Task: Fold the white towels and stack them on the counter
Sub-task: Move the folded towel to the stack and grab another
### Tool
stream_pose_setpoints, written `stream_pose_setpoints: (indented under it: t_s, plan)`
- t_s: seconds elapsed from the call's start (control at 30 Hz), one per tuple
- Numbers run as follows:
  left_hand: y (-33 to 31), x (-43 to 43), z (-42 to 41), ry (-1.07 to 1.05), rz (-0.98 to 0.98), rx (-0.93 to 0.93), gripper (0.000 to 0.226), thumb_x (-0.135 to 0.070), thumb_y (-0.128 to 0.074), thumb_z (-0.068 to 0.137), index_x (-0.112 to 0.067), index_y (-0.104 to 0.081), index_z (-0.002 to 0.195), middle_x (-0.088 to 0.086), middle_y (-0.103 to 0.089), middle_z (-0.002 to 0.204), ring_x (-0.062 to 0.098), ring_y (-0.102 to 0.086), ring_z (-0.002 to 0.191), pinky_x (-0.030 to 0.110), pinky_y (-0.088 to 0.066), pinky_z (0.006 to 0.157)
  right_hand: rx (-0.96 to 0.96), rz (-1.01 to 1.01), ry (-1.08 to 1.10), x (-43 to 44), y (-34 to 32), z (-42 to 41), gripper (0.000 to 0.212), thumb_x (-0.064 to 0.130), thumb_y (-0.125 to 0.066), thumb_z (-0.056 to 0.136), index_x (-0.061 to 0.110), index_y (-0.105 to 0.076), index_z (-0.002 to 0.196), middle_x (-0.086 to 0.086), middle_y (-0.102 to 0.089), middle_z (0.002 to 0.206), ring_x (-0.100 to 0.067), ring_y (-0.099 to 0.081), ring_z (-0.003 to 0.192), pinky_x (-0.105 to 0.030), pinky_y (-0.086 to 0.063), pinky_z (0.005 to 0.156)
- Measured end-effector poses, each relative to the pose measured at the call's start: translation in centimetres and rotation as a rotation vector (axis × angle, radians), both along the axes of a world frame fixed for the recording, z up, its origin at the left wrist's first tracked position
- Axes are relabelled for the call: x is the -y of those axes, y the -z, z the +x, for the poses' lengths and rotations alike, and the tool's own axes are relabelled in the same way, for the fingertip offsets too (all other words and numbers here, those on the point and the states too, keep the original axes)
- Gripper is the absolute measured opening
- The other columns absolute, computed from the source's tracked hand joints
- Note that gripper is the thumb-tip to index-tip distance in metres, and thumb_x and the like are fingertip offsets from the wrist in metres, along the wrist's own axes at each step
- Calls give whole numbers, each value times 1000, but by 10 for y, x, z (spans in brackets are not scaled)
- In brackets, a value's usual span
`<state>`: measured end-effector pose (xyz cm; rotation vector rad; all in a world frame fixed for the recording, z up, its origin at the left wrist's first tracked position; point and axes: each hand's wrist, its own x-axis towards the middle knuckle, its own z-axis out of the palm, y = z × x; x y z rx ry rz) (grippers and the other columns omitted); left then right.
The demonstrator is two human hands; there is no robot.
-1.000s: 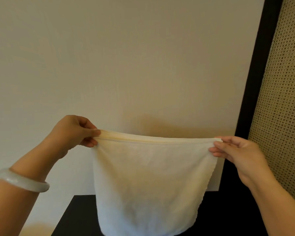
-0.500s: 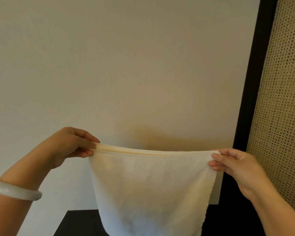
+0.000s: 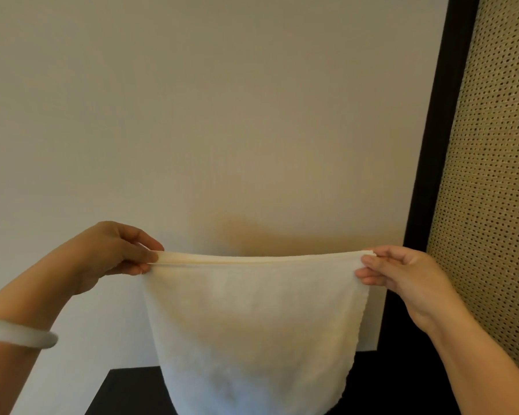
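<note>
Holding the white towel [image 3: 252, 324] stretched mid-fold above the dark table [image 3: 126, 393], your left hand [image 3: 114, 253] and right hand [image 3: 402, 274] each pinch a top corner (edge apparently doubled); next, bring those corners together evenly

1. The white towel [image 3: 252, 324] hangs upright in the air, spread flat and facing the viewer. Its cloth is soft and slightly fuzzy, with a cream tint near the top.
2. Its top edge runs almost level from left to right, sagging a little in the middle, and shows two layers lying together.
3. The left hand [image 3: 114, 253] pinches the top left corner and the right hand [image 3: 402, 274] pinches the top right corner.
4. The sides narrow downward, and the right side is wavy.
5. The lower part hangs in front of the dark counter [image 3: 126, 393]. The bottom is cut off by the frame.
</note>
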<state>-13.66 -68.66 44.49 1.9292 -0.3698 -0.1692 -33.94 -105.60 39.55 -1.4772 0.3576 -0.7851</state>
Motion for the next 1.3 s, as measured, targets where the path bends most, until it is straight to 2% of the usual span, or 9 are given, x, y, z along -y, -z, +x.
stream_pose_setpoints:
  t_s: [0.2,0.47,0.57,0.6,0.7,0.8,0.9,1.1,1.3]
  plan:
    - [11,11,17,-44,-16,-134,14,13,-70,80,8,-72,93,21,-68,75,21,-64,60,19,-55,48,-141,-2,-61,10,13,28,27,0,-68,87,-6,-63,113,-22,-74,90,-25,-75,77,-24,-61,65]
    - [-18,-1,0,-34,-216,65,10,13,-68,80,9,-70,89,20,-71,82,24,-68,74,17,-58,60,86,34,-90,8,-13,16,35,1,-71,82,-8,-60,114,-23,-73,91,-25,-74,78,-23,-60,68]
    - [19,-17,-20,19,-51,117,8,10,-73,77,5,-73,83,19,-73,78,21,-69,72,21,-58,67,-5,32,-143,2,21,-2,57,20,-87,58,-6,-67,103,-22,-74,90,-25,-74,82,-24,-60,74]
    - [41,-21,-26,23,19,114,10,10,-75,75,3,-74,81,18,-73,76,21,-69,72,24,-56,70,-85,37,-151,0,40,-6,52,20,-86,58,-6,-68,100,-22,-74,90,-25,-74,82,-25,-60,75]
    - [125,-28,-44,31,210,12,12,9,-77,73,-3,-75,75,14,-73,72,26,-72,73,29,-54,75,-356,83,-138,-12,114,-15,13,5,-72,83,-4,-72,92,-20,-75,88,-25,-74,80,-28,-59,76]
    - [209,-34,-67,20,346,-105,13,9,-72,76,-5,-73,75,10,-73,67,22,-74,71,28,-58,74,-631,56,-59,-27,188,-25,10,5,-71,87,0,-76,81,-15,-75,81,-24,-74,77,-29,-57,71]
    - [267,-39,-93,19,438,-197,11,-1,-77,77,-12,-74,76,2,-75,72,14,-73,74,37,-57,87,-754,-9,15,-47,236,-43,11,3,-68,89,4,-74,81,-13,-74,83,-23,-72,79,-29,-55,69]
    - [305,-50,-126,23,527,-235,10,-10,-74,83,-19,-70,86,-1,-71,92,11,-68,85,27,-51,86,-843,-141,26,-60,268,-77,13,2,-67,89,15,-69,90,-2,-68,94,-17,-68,81,-26,-55,68]
    - [321,-60,-151,161,714,-70,14,-21,-73,86,-32,-65,86,-11,-54,104,9,-60,90,17,-50,83,-947,-397,-25,-66,288,-102,16,5,-71,86,19,-66,84,0,-64,90,-13,-62,78,-20,-47,66]
